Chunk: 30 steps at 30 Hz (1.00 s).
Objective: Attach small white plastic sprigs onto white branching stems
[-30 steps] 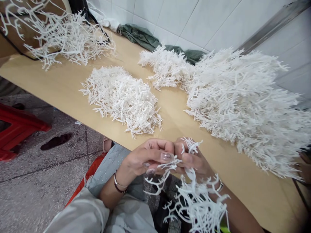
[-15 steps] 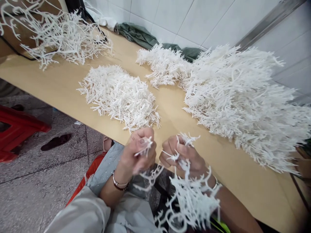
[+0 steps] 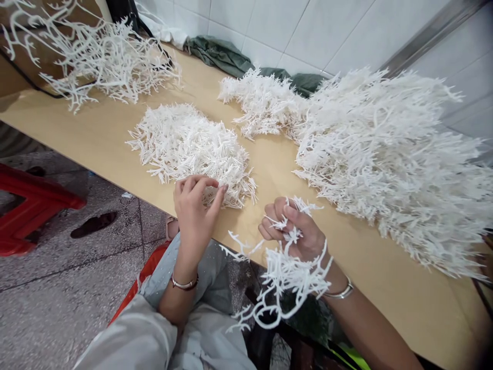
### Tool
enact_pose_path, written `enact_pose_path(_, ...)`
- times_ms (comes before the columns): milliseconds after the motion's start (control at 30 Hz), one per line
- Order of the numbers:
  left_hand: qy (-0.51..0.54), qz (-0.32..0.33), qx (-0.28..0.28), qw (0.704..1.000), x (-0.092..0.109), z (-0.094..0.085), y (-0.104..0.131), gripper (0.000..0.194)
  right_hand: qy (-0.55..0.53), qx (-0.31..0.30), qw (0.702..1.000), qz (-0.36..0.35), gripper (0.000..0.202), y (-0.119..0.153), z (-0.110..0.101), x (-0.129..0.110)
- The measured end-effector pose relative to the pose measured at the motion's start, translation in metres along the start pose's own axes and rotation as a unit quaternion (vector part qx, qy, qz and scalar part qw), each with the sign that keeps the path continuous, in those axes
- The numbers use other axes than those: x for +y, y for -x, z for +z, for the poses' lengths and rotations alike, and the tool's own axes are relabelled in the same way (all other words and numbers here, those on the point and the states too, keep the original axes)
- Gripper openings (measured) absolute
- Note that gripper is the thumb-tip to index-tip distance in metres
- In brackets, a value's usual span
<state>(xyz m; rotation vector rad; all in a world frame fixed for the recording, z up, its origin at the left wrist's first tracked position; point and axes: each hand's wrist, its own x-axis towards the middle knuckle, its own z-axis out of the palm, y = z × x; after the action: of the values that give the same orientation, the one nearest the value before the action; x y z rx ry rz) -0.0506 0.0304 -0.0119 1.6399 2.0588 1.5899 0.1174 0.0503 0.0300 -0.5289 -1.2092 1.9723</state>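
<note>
My left hand [image 3: 194, 208] is over the near edge of the middle pile of short white branching pieces [image 3: 188, 146]. Its fingers are loosely curved, with a small gap between thumb and index finger and nothing visibly held. My right hand [image 3: 292, 226] is closed around a bunch of white branching strands [image 3: 287, 272], which hangs below it past the table's front edge. Small white tips stick out between its fingers.
A large white heap [image 3: 389, 169] covers the table's right side, joining a smaller heap [image 3: 269, 103] at the back. Longer white branches [image 3: 119, 61] lie at the far left. Green cloth [image 3: 219, 54] runs along the wall. A red stool [image 3: 34, 210] stands on the floor.
My left hand has moved up and forward from beside my right hand to the middle pile, and its fingers have opened. The white piece in it no longer shows. The hanging bunch has swung left.
</note>
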Motion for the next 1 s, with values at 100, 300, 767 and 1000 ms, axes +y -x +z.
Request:
enact_pose_path(100,-0.012,-0.014,-0.015,1.000,0.000,-0.002,0.000,0.015,-0.004,0.012,1.000,0.001,0.044,-0.001,-0.001,0.000)
enact_pose_path(300,-0.019,-0.031,-0.041,0.999,-0.002,-0.007,0.000,0.019,-0.007,0.042,0.999,0.015,0.042,-0.002,-0.002,0.000)
enact_pose_path(767,0.185,0.083,-0.107,0.973,0.014,-0.025,0.003,0.014,0.141,0.136,0.981,0.006,0.036,0.000,-0.005,0.011)
enact_pose_path(1000,0.213,0.121,-0.299,0.922,0.023,-0.021,0.007,0.019,0.203,0.145,0.968,-0.003,0.032,0.005,-0.006,0.014)
